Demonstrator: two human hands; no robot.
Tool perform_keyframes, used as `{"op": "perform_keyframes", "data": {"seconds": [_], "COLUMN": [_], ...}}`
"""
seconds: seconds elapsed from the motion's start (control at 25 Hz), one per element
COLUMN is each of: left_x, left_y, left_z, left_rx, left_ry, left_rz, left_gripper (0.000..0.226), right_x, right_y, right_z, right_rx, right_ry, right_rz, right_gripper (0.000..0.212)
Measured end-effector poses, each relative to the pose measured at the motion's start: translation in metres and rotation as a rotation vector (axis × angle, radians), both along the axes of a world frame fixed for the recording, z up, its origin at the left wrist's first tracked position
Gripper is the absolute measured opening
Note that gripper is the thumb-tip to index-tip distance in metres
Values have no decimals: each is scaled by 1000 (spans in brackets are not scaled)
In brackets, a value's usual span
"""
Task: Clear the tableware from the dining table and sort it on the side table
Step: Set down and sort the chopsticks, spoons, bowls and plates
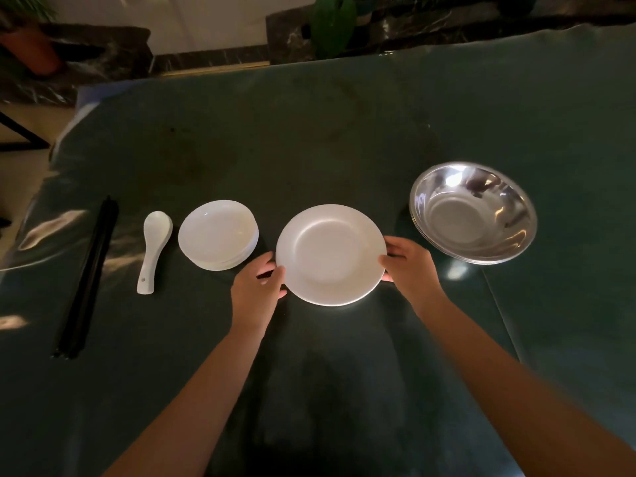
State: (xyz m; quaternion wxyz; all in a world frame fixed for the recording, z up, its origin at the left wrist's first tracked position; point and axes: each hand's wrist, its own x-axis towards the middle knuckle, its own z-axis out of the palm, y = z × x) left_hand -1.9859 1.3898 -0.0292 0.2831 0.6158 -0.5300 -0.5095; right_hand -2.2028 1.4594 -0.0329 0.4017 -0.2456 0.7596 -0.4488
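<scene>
Sorting well along, judging by row on dark table (309,132). Left hand (256,287) and right hand (409,266) pinch white plate (330,254) at 9 and 3 o'clock rims, fingers curled. Chopsticks (87,280), spoon (153,249), saucer stack (218,234) toward 9 o'clock; steel bowls (473,211) toward 2 o'clock. Plate likely being set down; whether more remains elsewhere cannot tell.

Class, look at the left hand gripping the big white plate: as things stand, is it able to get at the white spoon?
Probably not yet: the left hand grips the large plate. Freed, the way looks open, since the spoon lies uncovered beside the stack of small plates.
</scene>
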Motion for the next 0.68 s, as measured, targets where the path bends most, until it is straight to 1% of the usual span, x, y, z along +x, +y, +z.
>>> {"op": "perform_keyframes", "data": {"seconds": [0.04, 0.08, 0.12, 0.16, 0.2, 0.24, 0.28, 0.32, 0.48, 0.56, 0.68], "left_x": [6, 13, 17, 19, 20, 18, 15, 11, 5, 4, 0], "left_y": [7, 14, 20, 23, 25, 24, 23, 19, 3, -2, -8], "left_z": [-1, -2, -2, -4, -6, -6, -5, -2, 5, 8, 13], "left_rx": [-148, -373, -622, -828, -968, -1031, -1040, -1034, -1034, -1014, -982], "left_ry": [-173, -341, -471, -559, -626, -670, -691, -692, -617, -614, -622], "left_rz": [-51, -162, -337, -530, -696, -806, -856, -874, -963, -1025, -1074], "left_gripper": [39, 45, 49, 50, 50, 48, 45, 43, 33, 31, 29], "right_x": [4, 9, 13, 16, 18, 19, 21, 21, 20, 18, 16], "right_y": [9, 19, 28, 35, 38, 37, 35, 30, 18, 15, 11], "right_z": [1, 2, 2, 2, 0, 0, 1, 3, 6, 8, 12], "right_rx": [-26, -88, -180, -274, -344, -373, -371, -352, -311, -299, -289], "right_ry": [148, 405, 707, 976, 1171, 1280, 1321, 1323, 1254, 1248, 1232], "right_rz": [29, 111, 254, 430, 601, 739, 819, 855, 948, 978, 965], "right_gripper": [36, 39, 43, 45, 45, 43, 40, 37, 32, 30, 28]}}
